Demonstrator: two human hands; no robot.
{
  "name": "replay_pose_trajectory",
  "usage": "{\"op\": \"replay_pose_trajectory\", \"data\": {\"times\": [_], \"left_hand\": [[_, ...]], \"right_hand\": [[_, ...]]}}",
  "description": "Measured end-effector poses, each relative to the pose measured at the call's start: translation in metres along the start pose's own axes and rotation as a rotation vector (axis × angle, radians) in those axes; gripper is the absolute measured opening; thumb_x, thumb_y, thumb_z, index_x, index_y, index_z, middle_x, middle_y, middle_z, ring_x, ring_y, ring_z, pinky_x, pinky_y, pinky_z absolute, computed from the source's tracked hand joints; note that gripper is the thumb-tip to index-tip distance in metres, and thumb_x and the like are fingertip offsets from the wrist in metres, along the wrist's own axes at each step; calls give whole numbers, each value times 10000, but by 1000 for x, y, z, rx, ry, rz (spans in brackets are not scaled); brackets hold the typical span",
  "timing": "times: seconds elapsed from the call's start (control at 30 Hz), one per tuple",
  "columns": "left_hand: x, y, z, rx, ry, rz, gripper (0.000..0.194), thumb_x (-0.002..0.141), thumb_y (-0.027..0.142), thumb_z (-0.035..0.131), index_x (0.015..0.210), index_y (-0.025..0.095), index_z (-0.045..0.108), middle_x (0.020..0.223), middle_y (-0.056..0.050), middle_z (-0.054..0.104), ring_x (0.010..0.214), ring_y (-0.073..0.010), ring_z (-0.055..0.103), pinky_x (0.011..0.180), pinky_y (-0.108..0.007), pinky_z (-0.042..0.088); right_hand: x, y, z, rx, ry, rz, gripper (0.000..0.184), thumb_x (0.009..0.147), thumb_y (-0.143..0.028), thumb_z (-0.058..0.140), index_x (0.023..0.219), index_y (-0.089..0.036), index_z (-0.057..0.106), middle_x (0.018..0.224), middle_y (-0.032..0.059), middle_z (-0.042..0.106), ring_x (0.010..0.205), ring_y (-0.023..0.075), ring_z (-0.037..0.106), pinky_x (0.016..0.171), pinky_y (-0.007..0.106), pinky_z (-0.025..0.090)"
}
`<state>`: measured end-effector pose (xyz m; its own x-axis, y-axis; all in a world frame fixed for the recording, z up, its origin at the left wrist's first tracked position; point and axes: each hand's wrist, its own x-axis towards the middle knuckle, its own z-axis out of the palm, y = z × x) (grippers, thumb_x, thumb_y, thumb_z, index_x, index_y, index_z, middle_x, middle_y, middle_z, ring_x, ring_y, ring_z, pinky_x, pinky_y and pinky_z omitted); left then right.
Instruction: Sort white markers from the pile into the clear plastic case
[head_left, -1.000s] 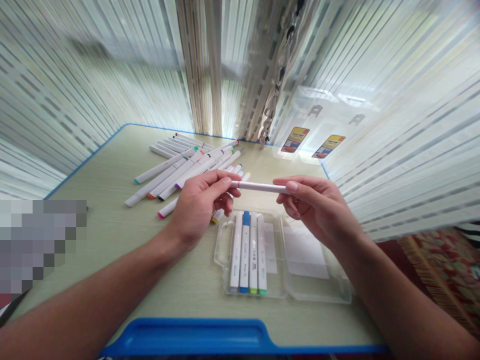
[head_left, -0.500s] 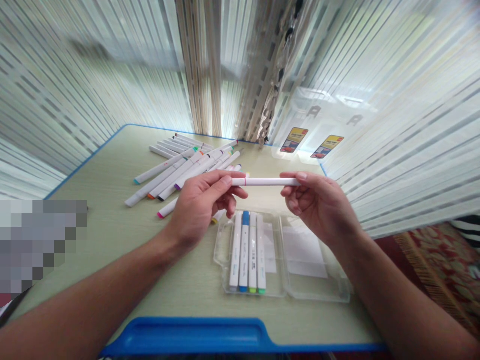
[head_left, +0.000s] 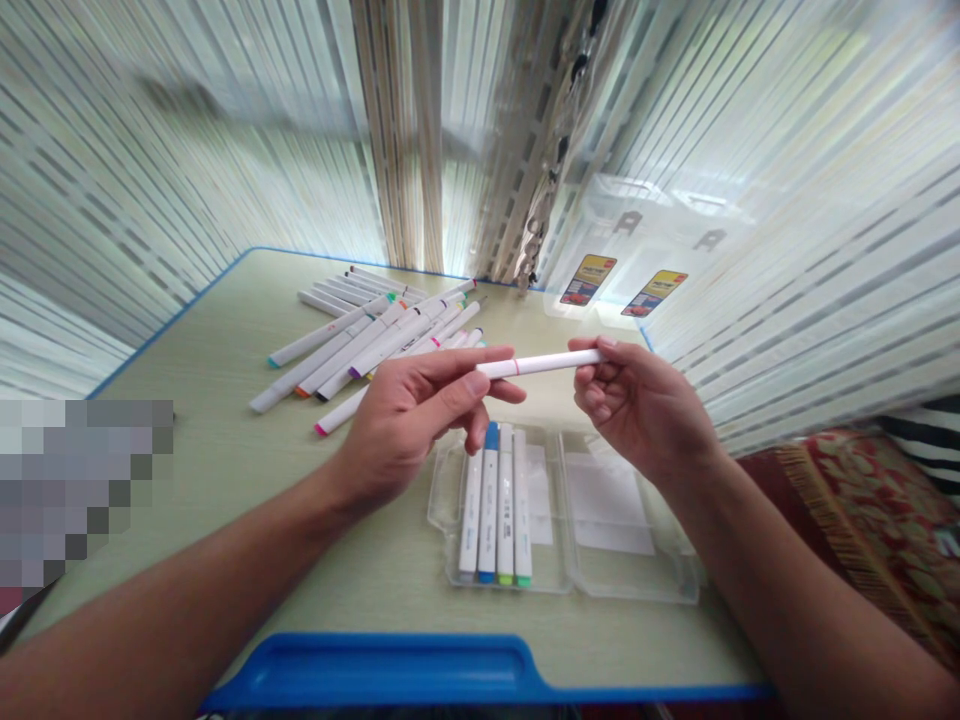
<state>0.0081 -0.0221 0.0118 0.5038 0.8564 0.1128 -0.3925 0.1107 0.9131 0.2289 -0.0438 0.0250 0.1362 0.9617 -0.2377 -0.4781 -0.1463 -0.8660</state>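
Observation:
A white marker [head_left: 547, 362] with a thin pink ring is held level between both hands above the table. My left hand [head_left: 424, 410] pinches its ringed end between thumb and fingers. At the other end, the thumb and fingertips of my right hand [head_left: 637, 400] grip the marker. Below them lies an open clear plastic case [head_left: 551, 575]. Its left half holds several white markers [head_left: 496, 510] side by side, with grey, blue, lime and green ends toward me. White paper [head_left: 609, 505] shows in or under the right half.
A loose pile of white markers [head_left: 375, 340] with coloured ends lies beyond my left hand. Two clear cases [head_left: 589, 280] with yellow labels stand at the back right. The table has a blue rim and a blue tray recess [head_left: 397, 670] in front. String curtains [head_left: 300, 150] hang behind.
The marker has tilted slightly, its left end now lower, and slid a little right. My left hand has shifted right and its fingers have straightened somewhat. My right hand stays almost in place.

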Motion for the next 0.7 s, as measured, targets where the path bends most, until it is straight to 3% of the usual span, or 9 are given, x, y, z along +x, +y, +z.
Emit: {"op": "replay_pose_trajectory", "data": {"times": [0.33, 0.7], "left_hand": [[0, 5, 3, -120, 14, -102, 273, 828, 330, 783, 1035, 154, 805, 865, -128, 799, 511, -94, 606, 495, -217, 487], [-1, 4, 3, 27, -16, -34, 269, 835, 278, 780, 1092, 201, 790, 934, -113, 803, 503, -80, 592, 481, -216, 490]], "right_hand": [[-2, 0, 0, -11, 1, 55, 128, 791, -222, 669, 821, -140, 764, 554, 8, 655, 418, 71, 524, 349, 133, 401], [1, 2, -2, -25, 3, 64, 125, 804, -231, 662, 835, -143, 744, 559, -4, 630, 428, 57, 513, 369, 128, 386]]}}
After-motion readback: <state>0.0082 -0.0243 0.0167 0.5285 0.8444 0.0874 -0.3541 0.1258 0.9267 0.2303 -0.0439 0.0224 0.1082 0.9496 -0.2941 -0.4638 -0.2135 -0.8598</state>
